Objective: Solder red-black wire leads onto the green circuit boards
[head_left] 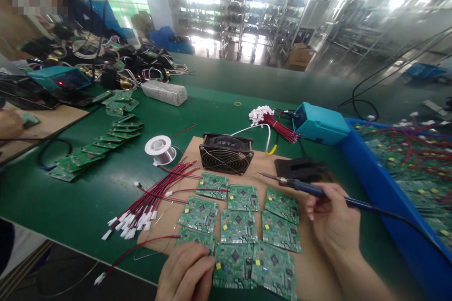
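Note:
My right hand point(335, 218) grips a soldering iron point(307, 187) by its blue handle, pen-like. Its metal tip points left, in the air in front of a small black fan point(226, 153). My left hand point(187, 270) has its fingers curled together at the lower-left circuit board point(197, 236); what is between the fingertips is hidden. A red and black wire lead point(141, 245) with a white connector runs to that board. Several green circuit boards point(238, 226) lie close together on a brown board point(312, 263). Some other leads lie across the upper boards.
Left are a bundle of leads point(148, 200), a solder spool point(160, 149) and a row of circuit boards point(95, 147). A teal soldering station point(319, 122) and tied leads point(275, 122) stand behind. A blue bin point(384, 193) borders the right. Another person's hand point(10, 123) shows far left.

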The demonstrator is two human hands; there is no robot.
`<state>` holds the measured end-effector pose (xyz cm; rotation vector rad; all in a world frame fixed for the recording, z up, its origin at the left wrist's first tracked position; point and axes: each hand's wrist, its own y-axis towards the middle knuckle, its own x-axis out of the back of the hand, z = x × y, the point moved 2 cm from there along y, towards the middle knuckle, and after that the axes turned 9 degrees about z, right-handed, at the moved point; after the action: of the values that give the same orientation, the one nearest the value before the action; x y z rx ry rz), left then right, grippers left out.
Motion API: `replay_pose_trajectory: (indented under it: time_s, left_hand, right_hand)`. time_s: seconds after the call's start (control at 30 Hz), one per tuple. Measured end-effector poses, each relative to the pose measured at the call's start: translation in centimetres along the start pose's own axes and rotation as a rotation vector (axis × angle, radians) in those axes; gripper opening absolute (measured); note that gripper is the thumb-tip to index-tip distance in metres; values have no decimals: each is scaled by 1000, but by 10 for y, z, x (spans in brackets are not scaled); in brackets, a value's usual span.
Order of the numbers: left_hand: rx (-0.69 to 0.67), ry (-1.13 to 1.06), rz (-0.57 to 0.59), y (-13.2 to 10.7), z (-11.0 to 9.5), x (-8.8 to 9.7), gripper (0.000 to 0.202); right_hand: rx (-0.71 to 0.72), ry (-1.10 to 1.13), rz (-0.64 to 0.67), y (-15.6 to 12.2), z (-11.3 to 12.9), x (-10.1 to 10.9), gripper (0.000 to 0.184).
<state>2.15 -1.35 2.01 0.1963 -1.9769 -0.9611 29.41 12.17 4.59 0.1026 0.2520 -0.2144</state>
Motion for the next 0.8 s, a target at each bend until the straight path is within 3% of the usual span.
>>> replay_pose_trajectory:
  time_s: [0.17, 0.8]
  left_hand:
    - [60, -38, 9, -3, -1, -2, 16]
    - [77, -38, 1, 6, -2, 1, 19]
  right_hand:
    - [-1, -14, -6, 0, -1, 0, 23]
    - [-9, -40, 0, 0, 0, -2, 22]
